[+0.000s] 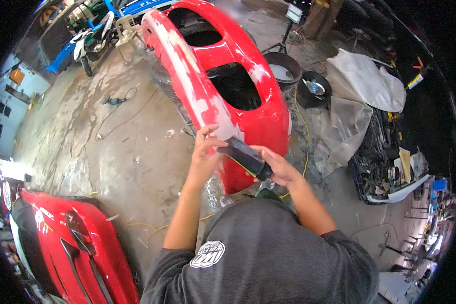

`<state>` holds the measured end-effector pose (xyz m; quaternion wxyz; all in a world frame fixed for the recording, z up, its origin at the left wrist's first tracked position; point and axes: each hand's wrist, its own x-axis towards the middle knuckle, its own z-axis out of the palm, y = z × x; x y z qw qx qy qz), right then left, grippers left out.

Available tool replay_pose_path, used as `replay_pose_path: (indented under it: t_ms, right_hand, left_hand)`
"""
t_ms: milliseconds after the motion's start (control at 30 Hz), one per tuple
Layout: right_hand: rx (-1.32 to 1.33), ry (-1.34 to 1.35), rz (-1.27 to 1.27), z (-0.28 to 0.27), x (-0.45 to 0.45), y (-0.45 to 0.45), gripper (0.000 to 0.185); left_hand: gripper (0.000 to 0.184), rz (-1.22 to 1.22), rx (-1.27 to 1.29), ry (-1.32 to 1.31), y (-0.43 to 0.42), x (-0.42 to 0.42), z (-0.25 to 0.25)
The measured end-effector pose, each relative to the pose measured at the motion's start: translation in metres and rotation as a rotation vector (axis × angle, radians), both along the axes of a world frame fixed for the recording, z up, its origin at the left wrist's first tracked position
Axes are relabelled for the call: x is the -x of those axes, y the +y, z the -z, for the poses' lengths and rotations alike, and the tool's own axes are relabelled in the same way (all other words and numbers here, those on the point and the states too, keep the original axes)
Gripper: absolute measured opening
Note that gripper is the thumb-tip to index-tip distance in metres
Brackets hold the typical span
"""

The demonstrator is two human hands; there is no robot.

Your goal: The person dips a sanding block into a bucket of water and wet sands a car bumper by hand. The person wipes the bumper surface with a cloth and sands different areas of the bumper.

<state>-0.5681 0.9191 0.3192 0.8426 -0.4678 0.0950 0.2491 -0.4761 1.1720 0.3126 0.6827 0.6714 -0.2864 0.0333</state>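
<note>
Both of my hands hold a dark, elongated block-like object (244,157) in front of my chest. My left hand (206,152) pinches its upper left end between thumb and fingers. At the lower right end, my right hand (278,166) has its fingers around the black part. Just beyond the hands lies a large red body panel (271,121) with two oval openings and whitish patches along its left side. The held object overlaps the near part of the panel in view, and whether they touch is unclear.
A red car (99,228) stands at lower left. Two black buckets (313,90), plastic sheeting (362,81) and an open engine bay (385,167) are at right. A yellow cord (307,137) crosses the floor, and a power tool (114,101) lies left.
</note>
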Motion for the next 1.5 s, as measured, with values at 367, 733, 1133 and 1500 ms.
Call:
replay_pose_path:
  t_ms: [367, 733, 1133, 1500]
  right_hand:
    - [0.42, -0.209, -0.113, -0.023, 0.009, -0.008, 0.047]
    - [1.317, -1.096, 0.348, -0.03, -0.01, 0.052, 0.082]
    - [1.234, -1.081, 0.262, -0.012, 0.006, 0.046, 0.08]
    - [1.206, -1.062, 0.177, 0.008, 0.013, 0.032, 0.08]
  left_hand:
    - [0.02, -0.35, 0.455, 0.584, 0.026, -0.003, 0.023]
    - [0.024, -0.014, 0.415, 0.838, -0.019, 0.041, -0.016]
    - [0.026, 0.0, 0.343, 0.813, -0.016, 0.059, -0.001]
    - [0.031, -0.105, 0.216, 0.86, -0.024, 0.08, 0.015]
